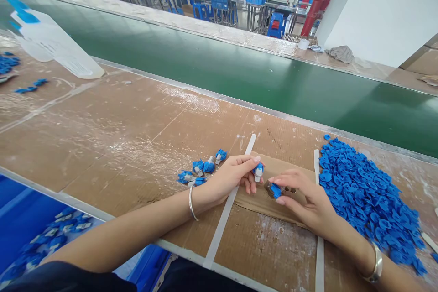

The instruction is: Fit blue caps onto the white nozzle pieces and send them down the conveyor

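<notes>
My left hand (232, 175) pinches a small blue-and-white plastic part (258, 172) between its fingertips, just above a cardboard sheet (270, 205). My right hand (303, 196) holds a blue plastic piece (274, 190) low over the same sheet, a few centimetres from the other part. The two hands are close but apart. A large loose pile of blue plastic pieces (366, 196) lies to the right of my right hand. Several finished-looking blue-and-white parts (201, 169) lie left of my left hand.
A green conveyor belt (239, 64) runs behind the cardboard-covered bench (119, 146). A blue bin (44, 242) of similar parts sits below the near left edge. A plastic bag (51, 41) lies far left. Seated people work at distant tables.
</notes>
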A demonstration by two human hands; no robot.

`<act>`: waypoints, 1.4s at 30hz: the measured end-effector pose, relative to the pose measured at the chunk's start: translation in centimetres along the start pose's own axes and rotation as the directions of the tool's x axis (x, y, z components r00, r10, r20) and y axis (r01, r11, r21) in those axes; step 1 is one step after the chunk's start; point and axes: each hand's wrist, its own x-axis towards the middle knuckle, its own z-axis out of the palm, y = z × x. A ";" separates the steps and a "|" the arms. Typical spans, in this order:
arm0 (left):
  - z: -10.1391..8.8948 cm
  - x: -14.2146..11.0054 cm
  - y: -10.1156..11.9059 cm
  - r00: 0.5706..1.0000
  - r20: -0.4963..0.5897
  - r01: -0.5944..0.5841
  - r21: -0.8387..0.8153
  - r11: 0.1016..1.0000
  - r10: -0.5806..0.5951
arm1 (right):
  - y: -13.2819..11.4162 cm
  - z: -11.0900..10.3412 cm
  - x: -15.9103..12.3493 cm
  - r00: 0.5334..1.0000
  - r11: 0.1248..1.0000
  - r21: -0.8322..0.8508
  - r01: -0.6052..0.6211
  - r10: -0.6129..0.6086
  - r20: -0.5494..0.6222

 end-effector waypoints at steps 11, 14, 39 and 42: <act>1.6 -1.8 -1.0 0.941 0.329 0.171 -0.268 0.948 -0.077 | -1.7 1.6 -0.2 0.876 0.735 0.630 -0.252 0.450 -0.175; 1.6 -1.8 -1.2 0.934 0.353 0.176 -0.308 0.935 -0.060 | -1.9 1.7 -0.2 0.872 0.735 0.624 -0.265 0.459 -0.169; 1.2 -2.1 -1.0 0.969 0.246 0.098 -0.261 0.960 -0.032 | -2.1 1.8 -0.6 0.974 0.931 -0.332 0.150 -0.196 -0.112; 1.2 -2.5 0.6 0.985 0.174 -0.001 -0.105 0.994 0.019 | -1.9 1.4 -0.9 0.981 0.929 -0.331 0.166 -0.190 -0.040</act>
